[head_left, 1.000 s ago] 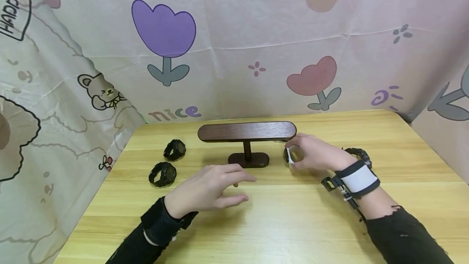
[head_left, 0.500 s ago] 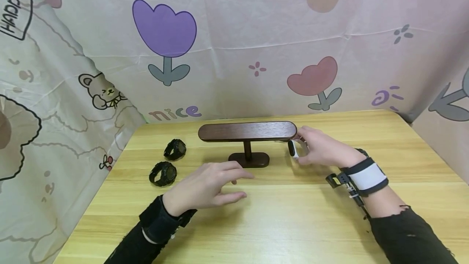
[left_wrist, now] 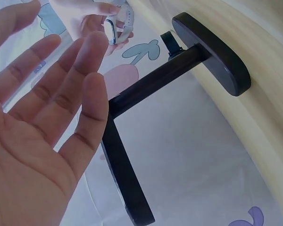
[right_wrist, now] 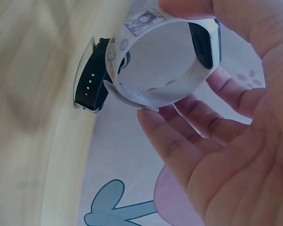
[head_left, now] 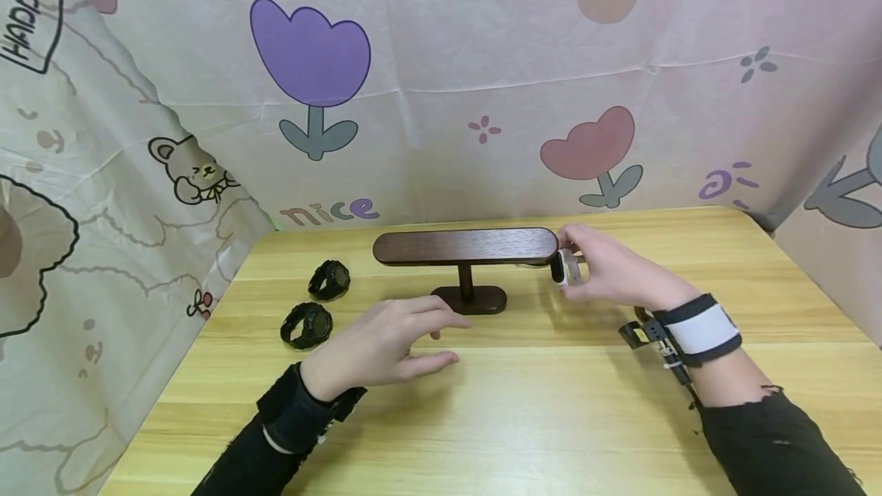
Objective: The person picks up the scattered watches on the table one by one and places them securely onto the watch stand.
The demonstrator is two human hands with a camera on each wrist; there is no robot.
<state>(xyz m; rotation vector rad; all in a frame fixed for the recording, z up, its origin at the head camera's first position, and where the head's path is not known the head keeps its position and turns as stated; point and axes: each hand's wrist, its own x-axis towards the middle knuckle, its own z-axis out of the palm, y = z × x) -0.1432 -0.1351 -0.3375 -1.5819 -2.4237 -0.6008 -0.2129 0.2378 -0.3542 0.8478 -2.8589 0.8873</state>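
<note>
Grip: the right hand [head_left: 606,270] grasps the white watch [head_left: 565,268], with the thumb at one side of it and fingers at the other.
Held place: the white watch is in the air over the far part of the tabletop [head_left: 537,404], just beside the right end of the stand's bar; whether it touches the bar, I cannot tell.
Band: it forms a loop, one tip sticks out, and the dark screen faces toward the stand.
Other side: the left hand [head_left: 382,343] is free of any object, fingers extended and a little apart, above the tabletop in front of the stand.
Centre: the dark wooden stand [head_left: 465,247], a long bar on a post with oval base, is upright near the middle of the far edge.
Behind: a black strap [right_wrist: 89,77] with small holes lies on the tabletop, mostly hidden by the bar in the head view.
Left edge: two black watches, one nearer [head_left: 308,326] and one farther [head_left: 329,280], rest near this edge, toward the far left corner.
Beyond far edge: a printed cloth [head_left: 441,60] hangs, with flowers and the word "nice".
</note>
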